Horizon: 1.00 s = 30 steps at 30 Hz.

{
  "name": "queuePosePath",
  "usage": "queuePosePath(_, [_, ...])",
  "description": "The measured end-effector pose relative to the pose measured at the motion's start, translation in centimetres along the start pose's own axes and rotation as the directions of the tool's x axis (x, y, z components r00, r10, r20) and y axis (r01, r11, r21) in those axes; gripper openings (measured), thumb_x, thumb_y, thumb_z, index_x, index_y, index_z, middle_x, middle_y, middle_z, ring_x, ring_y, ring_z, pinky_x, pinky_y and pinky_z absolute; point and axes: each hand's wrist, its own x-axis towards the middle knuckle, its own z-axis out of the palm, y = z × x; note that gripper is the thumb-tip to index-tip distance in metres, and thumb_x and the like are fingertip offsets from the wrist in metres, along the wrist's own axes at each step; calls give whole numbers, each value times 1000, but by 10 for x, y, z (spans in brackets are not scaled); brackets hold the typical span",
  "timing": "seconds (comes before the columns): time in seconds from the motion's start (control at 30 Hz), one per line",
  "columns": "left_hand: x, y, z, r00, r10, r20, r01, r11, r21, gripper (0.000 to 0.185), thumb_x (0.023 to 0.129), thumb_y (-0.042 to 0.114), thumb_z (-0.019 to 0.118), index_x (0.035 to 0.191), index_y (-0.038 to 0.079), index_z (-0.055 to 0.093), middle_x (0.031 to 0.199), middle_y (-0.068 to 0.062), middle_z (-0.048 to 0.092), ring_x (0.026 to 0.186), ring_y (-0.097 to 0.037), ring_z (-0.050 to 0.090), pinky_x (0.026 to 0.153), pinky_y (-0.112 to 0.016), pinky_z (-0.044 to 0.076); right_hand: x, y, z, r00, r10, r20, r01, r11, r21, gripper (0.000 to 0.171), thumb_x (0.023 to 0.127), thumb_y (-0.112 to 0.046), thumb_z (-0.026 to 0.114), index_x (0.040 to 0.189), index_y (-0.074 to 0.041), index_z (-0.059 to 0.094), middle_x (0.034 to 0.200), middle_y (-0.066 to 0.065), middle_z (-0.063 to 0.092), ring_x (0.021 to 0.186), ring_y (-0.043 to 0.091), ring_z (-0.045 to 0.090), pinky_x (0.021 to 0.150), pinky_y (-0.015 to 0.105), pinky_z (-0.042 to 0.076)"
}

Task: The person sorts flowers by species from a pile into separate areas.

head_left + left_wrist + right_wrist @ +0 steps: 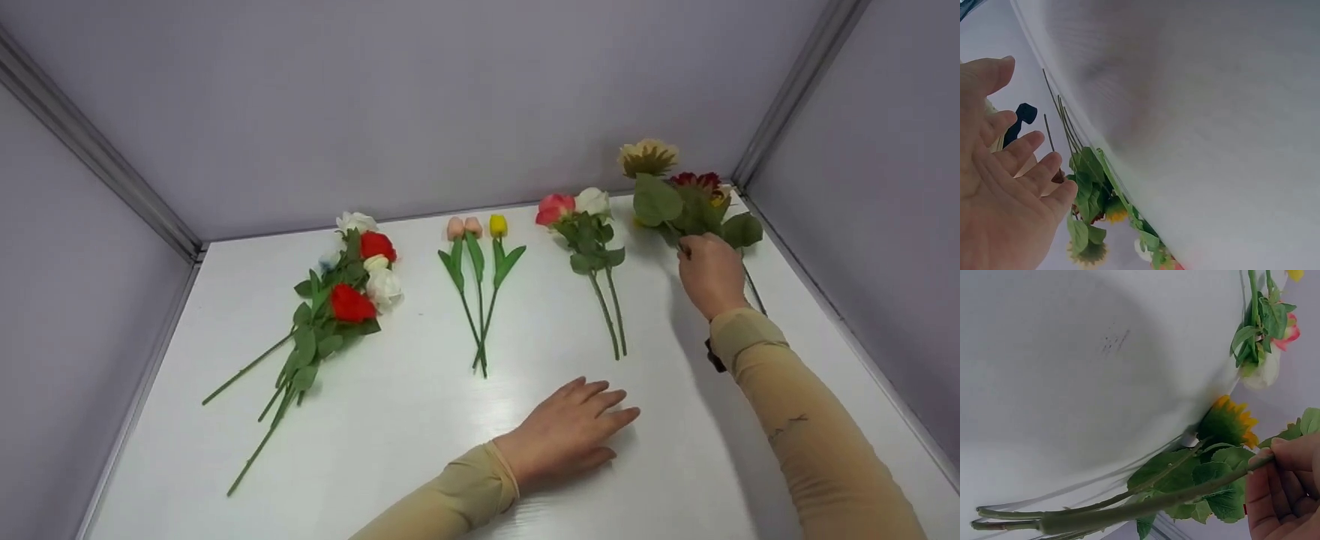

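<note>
My right hand (709,271) pinches the green stem (1129,511) of a sunflower bunch (679,196) at the table's far right corner; the wrist view shows its fingers (1283,478) curled round the stem beside a yellow sunflower (1229,423). My left hand (574,431) lies flat on the white table (420,420) near the front, fingers (1013,154) straight, holding nothing. On the table lie a pink and a white rose (581,225), three tulips (480,255), and a bunch of red and white roses (345,289) at the left.
Grey walls (420,97) enclose the table at the back and both sides, with metal strips in the corners. A black wrist strap (714,358) shows at my right sleeve. Bare table surface lies between the front edge and the flower stems.
</note>
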Motion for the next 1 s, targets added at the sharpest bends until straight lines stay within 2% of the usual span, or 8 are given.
queuePosePath(0.3, [0, 5, 4, 1000, -5, 25, 4, 1000, 14, 67, 99, 51, 63, 158, 27, 41, 158, 1, 43, 147, -21, 36, 121, -40, 27, 3, 8, 17, 999, -26, -23, 25, 998, -52, 22, 95, 8, 61, 115, 16, 67, 106, 37, 65, 96, 54, 62, 81, 64, 50])
queuePosePath(0.6, [-1, 6, 3, 999, 16, 36, -16, 1000, -6, 65, 100, 51, 61, 157, 26, 41, 158, 0, 43, 146, -21, 37, 121, -39, 27, 3, 18, 28, 996, 73, 48, -69, 994, -84, 24, 95, 9, 57, 117, 15, 63, 108, 37, 65, 97, 54, 63, 80, 64, 50])
queuePosePath(1.0, [-2, 5, 0, 998, 17, 55, -14, 999, -49, 63, 101, 50, 60, 157, 26, 42, 159, 0, 42, 147, -20, 35, 121, -38, 26, -4, 19, 33, 992, 94, 86, -88, 994, -72, 23, 97, 2, 60, 116, 14, 64, 108, 36, 65, 96, 53, 63, 79, 64, 51])
